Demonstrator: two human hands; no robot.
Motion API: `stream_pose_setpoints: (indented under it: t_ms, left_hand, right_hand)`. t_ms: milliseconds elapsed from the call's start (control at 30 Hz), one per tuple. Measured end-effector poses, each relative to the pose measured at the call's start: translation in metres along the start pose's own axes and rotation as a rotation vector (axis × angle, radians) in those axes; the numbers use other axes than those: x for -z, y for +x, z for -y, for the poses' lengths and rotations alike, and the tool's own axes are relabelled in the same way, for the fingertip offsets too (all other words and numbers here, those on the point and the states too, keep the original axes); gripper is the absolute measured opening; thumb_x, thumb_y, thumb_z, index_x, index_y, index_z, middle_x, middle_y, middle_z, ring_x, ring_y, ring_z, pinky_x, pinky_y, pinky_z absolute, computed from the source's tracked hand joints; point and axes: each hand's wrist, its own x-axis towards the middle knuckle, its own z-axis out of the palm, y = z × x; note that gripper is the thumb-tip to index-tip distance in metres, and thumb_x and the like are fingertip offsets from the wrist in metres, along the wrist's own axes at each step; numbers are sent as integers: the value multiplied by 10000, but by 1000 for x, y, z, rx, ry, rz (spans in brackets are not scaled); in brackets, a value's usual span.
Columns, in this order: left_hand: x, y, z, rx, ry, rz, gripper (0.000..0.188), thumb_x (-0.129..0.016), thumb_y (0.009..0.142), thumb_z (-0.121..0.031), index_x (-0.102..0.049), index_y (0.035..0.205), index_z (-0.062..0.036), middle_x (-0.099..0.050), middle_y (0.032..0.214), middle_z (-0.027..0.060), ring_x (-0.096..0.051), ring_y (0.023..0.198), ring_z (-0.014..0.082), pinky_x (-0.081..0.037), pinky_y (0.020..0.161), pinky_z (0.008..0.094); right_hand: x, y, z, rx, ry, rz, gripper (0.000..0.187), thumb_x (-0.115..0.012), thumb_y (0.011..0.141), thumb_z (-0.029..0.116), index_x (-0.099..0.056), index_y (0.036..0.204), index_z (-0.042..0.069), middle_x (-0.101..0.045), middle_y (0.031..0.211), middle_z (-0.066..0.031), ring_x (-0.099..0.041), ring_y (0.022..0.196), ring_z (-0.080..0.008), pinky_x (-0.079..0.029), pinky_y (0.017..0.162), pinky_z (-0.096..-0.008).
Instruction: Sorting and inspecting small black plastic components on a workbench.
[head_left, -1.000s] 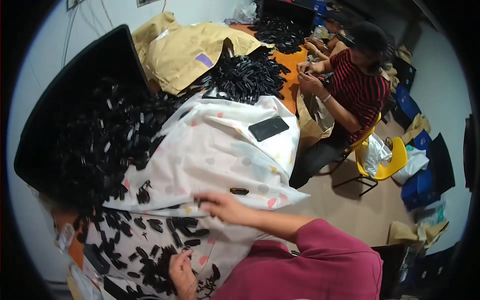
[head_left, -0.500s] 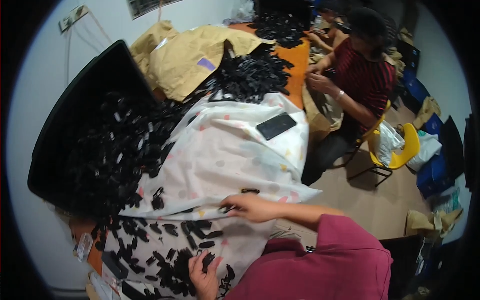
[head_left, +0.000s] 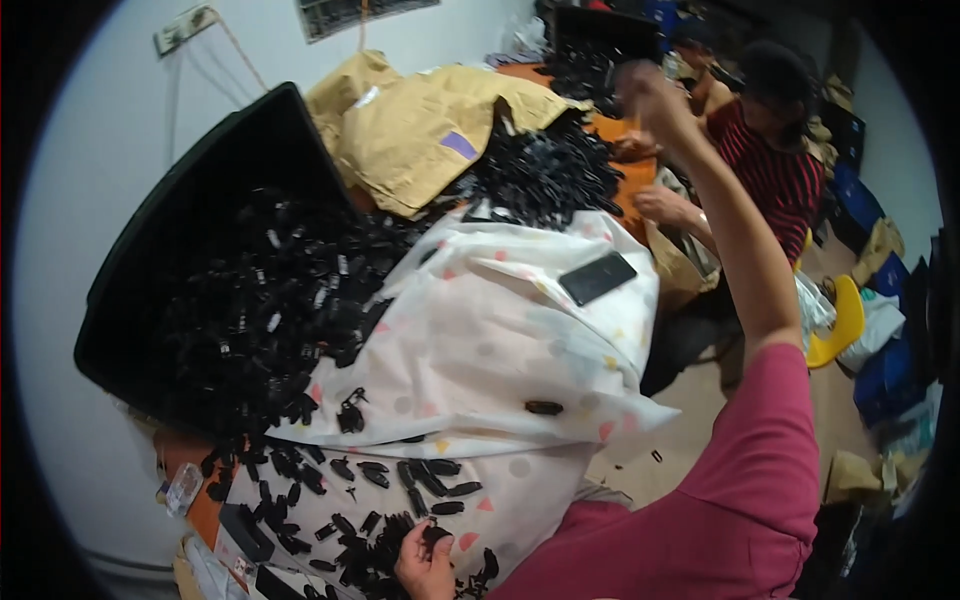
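At far left, a large black bin (head_left: 88, 340) holds a mass of small black pieces (head_left: 270, 300) that spreads out of its open side. Below it, a clear plastic packet (head_left: 184, 490) lies on an orange table (head_left: 207, 512), with a dark box (head_left: 247, 532) just beside. Loose black pieces are scattered over the lower part of a pale patterned cloth (head_left: 470, 340). At bottom centre, the person's left hand (head_left: 424, 568) grasps one black clip (head_left: 435, 536) between thumb and fingers, right next to the densest cluster. Above, a brown paper bag (head_left: 410, 130) lies across the table, and a dark heap (head_left: 550, 175) of similar pieces sits at its right edge. A single dark item (head_left: 544, 408) and a black phone (head_left: 598, 278) rest on the cloth. The right hand (head_left: 648, 95) is raised high toward the table's far end, blurred; whether it grips anything cannot be told. Behind the raised arm sits a co-worker (head_left: 775, 155) in a red-and-black striped top. At far right are a yellow chair (head_left: 843, 325) and blue boxes (head_left: 885, 390).
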Motion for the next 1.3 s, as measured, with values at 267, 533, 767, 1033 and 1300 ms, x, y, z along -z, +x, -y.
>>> stream_pose_setpoints:
  t_ms: [267,533,767,1033,1300]
  left_hand:
    - [-11,0,-30,-25,350,65,327,-573,807,-21,-551,1133,-25,-569,991,86,-529,751,147,-449,641,255]
    - [4,-11,-17,-134,353,-29,301,-605,796,-5,-537,1082,59,-580,964,98,-547,805,152,-463,694,267]
    - [1,-12,-16,-172,273,-11,262,-592,798,39,-515,1043,89,-596,945,109,-559,832,164,-464,743,271]
    - [-3,-25,-29,12,8,-108,312,-596,812,-5,-524,1107,69,-595,974,105,-547,823,160,-458,733,264]
    - [-8,-21,-51,-78,13,-186,289,-577,715,66,-586,1002,34,-588,996,92,-556,899,196,-458,780,283]
  right_hand:
    - [-174,-96,194,-37,-157,-166,381,-605,717,-95,-523,1066,35,-561,977,-85,-558,742,-133,-451,575,-237]
    - [-303,-183,340,-305,773,372,329,-561,835,87,-508,1155,34,-564,969,-135,-566,860,-280,-453,729,-343]
    - [-310,-190,344,-153,720,401,323,-568,815,100,-510,1125,32,-538,882,-128,-535,805,-305,-440,692,-367]
    - [-311,-199,352,-129,665,388,377,-585,779,83,-525,1151,75,-557,916,-113,-538,845,-300,-440,715,-363]
    - [-304,-192,349,-22,640,372,450,-629,705,72,-532,1143,52,-562,1012,-137,-538,909,-313,-441,752,-385]
